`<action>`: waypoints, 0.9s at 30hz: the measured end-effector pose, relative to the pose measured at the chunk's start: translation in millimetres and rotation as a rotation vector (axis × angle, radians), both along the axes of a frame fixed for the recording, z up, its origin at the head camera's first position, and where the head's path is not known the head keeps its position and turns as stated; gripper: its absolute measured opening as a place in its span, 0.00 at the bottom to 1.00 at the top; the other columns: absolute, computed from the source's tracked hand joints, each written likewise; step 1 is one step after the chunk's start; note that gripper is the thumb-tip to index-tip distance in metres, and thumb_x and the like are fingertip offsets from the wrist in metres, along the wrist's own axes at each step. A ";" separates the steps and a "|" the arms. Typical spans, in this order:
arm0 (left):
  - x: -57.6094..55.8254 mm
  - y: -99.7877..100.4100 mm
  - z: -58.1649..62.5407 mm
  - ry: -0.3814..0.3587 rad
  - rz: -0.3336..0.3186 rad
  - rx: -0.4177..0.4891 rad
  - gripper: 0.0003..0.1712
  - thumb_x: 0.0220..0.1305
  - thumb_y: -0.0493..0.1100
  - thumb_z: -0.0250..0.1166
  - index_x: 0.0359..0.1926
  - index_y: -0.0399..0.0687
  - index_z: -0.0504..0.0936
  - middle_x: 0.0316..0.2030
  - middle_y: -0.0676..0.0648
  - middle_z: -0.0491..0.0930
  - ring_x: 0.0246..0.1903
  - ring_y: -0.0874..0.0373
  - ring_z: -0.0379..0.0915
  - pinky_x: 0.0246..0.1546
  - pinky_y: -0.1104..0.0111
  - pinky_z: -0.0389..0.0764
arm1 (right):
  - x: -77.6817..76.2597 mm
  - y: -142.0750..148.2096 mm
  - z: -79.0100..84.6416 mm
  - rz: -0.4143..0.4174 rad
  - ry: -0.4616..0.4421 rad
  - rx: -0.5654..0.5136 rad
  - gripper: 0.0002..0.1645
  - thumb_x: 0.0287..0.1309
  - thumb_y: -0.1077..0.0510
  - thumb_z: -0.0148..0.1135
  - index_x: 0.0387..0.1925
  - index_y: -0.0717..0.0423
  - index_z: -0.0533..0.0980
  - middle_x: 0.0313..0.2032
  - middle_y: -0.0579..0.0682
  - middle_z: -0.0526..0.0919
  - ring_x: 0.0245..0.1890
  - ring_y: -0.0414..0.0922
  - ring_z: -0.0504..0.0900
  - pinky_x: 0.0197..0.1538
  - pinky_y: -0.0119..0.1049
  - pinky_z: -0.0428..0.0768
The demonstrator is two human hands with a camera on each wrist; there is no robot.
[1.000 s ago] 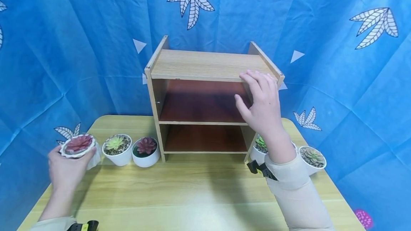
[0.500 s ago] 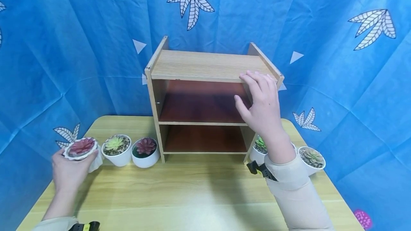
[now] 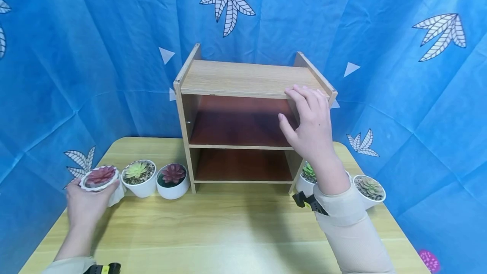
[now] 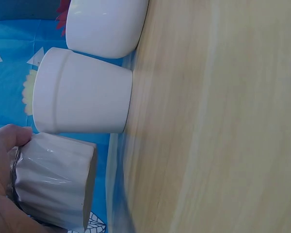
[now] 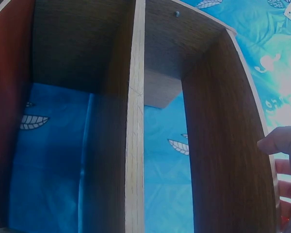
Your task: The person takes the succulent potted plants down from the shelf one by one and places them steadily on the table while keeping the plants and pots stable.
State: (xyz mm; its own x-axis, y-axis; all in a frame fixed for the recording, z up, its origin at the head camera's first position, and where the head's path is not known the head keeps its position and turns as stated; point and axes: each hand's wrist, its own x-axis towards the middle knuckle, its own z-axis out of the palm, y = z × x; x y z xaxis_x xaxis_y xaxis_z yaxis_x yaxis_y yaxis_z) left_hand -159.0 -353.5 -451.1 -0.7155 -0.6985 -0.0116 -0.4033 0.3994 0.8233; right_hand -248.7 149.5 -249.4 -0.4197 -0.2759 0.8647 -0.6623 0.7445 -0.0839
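My left hand point(image 3: 86, 204) grips a white fluted pot point(image 3: 116, 198) with a dark red succulent point(image 3: 100, 176) at the table's left side. In the left wrist view, the base of this held pot point(image 4: 58, 179) hangs clear of the tabletop, close beside a smooth white pot point(image 4: 82, 92) with a pale green succulent. Over at the wooden shelf unit point(image 3: 243, 77), the fingers of my right hand point(image 3: 313, 128) rest on the top board's front edge near the right end. The thumb stands apart from them, lower down; whether it touches the board I cannot tell.
Right of the held pot stand a pale green succulent point(image 3: 138, 172) and a round pot with a red one point(image 3: 173, 181). Beyond the shelf, a green succulent point(image 3: 309, 174), partly behind my right forearm, and a greyish one point(image 3: 369, 187) stand. A blue cloth point(image 3: 125, 54) hangs behind.
My left hand has shifted a little to the right with the held pot, nearing the pale green succulent. The right hand has stayed at the top board.
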 end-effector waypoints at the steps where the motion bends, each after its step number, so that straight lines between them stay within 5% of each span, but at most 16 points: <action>1: -0.7 0.4 0.1 -0.003 -0.003 0.003 0.67 0.42 0.63 0.70 0.69 0.37 0.39 0.65 0.30 0.49 0.61 0.32 0.50 0.61 0.44 0.55 | 0.0 0.3 -0.2 -0.001 0.001 -0.002 0.29 0.50 0.52 0.60 0.56 0.53 0.72 0.57 0.52 0.71 0.61 0.52 0.63 0.65 0.46 0.54; 27: -1.6 -3.7 -16.2 -0.039 -0.032 0.029 0.67 0.44 0.63 0.69 0.68 0.38 0.35 0.65 0.28 0.47 0.62 0.32 0.48 0.62 0.45 0.53 | -1.0 0.0 0.0 -0.002 0.003 0.005 0.28 0.51 0.51 0.59 0.56 0.52 0.72 0.57 0.52 0.71 0.61 0.51 0.63 0.65 0.46 0.54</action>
State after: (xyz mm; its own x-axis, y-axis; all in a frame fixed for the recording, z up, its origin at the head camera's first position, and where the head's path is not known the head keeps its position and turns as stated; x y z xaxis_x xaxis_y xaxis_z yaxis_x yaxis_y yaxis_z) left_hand -160.6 -357.2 -467.2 -0.7363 -0.6739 -0.0599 -0.4225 0.3888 0.8187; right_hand -249.7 149.5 -249.4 -0.4175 -0.2795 0.8646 -0.6608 0.7466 -0.0777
